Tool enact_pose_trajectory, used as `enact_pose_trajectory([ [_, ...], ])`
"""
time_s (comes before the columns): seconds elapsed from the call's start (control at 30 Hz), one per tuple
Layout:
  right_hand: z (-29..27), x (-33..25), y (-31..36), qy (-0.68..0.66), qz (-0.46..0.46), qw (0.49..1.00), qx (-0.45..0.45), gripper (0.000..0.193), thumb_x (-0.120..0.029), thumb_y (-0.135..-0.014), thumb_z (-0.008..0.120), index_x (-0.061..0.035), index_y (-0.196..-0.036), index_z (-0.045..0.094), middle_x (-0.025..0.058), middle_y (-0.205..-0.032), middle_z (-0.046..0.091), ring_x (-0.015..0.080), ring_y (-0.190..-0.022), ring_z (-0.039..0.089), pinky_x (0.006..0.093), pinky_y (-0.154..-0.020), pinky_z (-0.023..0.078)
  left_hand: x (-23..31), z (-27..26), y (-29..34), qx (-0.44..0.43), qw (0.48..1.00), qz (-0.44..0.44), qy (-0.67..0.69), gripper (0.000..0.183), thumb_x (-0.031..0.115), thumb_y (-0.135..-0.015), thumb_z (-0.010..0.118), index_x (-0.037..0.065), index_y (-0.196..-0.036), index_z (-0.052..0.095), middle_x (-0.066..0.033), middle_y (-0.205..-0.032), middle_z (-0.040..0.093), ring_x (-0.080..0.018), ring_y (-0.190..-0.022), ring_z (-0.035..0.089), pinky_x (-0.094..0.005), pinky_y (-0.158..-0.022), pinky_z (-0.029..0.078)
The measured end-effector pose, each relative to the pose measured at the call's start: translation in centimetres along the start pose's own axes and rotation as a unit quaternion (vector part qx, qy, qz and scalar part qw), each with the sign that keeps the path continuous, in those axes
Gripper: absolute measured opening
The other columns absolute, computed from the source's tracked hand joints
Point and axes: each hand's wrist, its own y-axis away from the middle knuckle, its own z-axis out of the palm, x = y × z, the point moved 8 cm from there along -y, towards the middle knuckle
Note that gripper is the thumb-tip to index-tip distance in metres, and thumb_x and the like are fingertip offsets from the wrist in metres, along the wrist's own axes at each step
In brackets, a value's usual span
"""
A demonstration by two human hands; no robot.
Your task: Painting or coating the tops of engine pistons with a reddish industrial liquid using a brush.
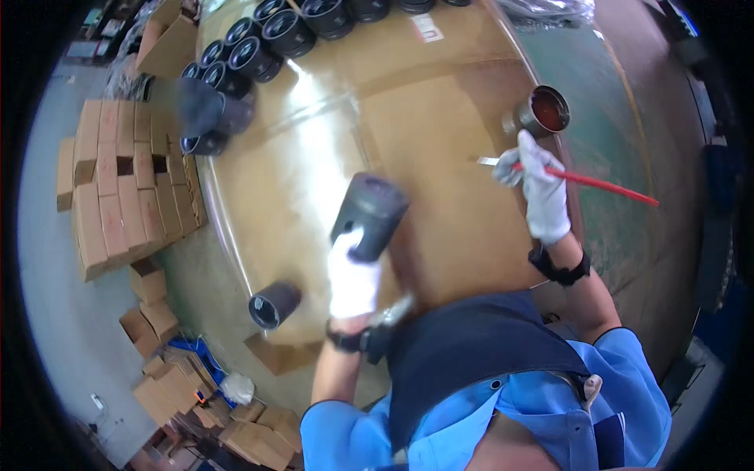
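My left hand [353, 273] is wrapped around the lower end of a dark cylinder [372, 212], gripping it in front of me over the middle of the surface [440, 102]. Taking it by the near end leaves most of its wall uncovered, probably so my fingers don't hide it. Motion blur softens that hand, and I can't tell whether the cylinder's underside touches the surface.

My right hand [544, 196] pinches a brush [605, 187] low on its red handle, close to the pale tip [487, 161], which points left towards the cylinder; the rest of the handle sticks out to my right. Gripping near the tip likely gives finer control.

Just beyond that hand, by the right edge of the surface, a can [532, 120] holds reddish-brown liquid [550, 112]. I take it to sit there because it is a short reach for the brush hand. White gloves [554, 218] cover both hands, presumably against mess.

A lone cylinder [276, 303] is at the near left corner, well apart from the group [284, 33] packed along the far left edge and far end, which seems placed to be out of my arms' way.
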Motion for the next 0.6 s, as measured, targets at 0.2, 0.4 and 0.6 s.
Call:
enact_pose_trajectory([
  [0.2, 8.7, -0.2, 3.7, -0.039, 0.034, 0.995, -0.081, 0.037, -0.029, -0.101, 0.064, 0.0000, -0.079, 0.068, 0.0109, -0.079, 0.074, 0.0139, -0.066, 0.069, 0.0273, -0.063, 0.054, -1.5, 5.8, -1.0, -0.041, 0.939, -0.131, 0.315, 0.036, 0.016, -0.096, 0.054, 0.001, -0.129, 0.055, -0.0133, -0.122, 0.066, -0.0210, -0.107, 0.066, -0.0355, -0.094, 0.054],
  [0.4, 7.1, 2.3, 1.6, -0.031, 0.081, 0.996, -0.030, 0.046, -0.036, -0.102, 0.061, -0.0008, -0.073, 0.070, 0.0111, -0.069, 0.070, 0.0142, -0.058, 0.065, 0.0275, -0.060, 0.051, -2.2, 7.1, 0.0, -0.037, 0.857, -0.223, 0.463, 0.040, 0.021, -0.095, 0.052, 0.002, -0.130, 0.055, -0.0128, -0.121, 0.067, -0.0244, -0.108, 0.067, -0.0407, -0.097, 0.054],
  [0.6, 6.9, 2.4, -0.9, -0.024, 0.090, 0.994, -0.049, 0.046, -0.040, -0.101, 0.062, -0.0037, -0.073, 0.070, 0.0063, -0.064, 0.068, 0.0113, -0.055, 0.062, 0.0244, -0.056, 0.047, -2.2, 5.0, -0.5, -0.051, 0.835, -0.211, 0.506, 0.036, 0.015, -0.089, 0.049, 0.001, -0.122, 0.058, -0.0101, -0.110, 0.067, -0.0193, -0.100, 0.067, -0.0351, -0.090, 0.057],
])
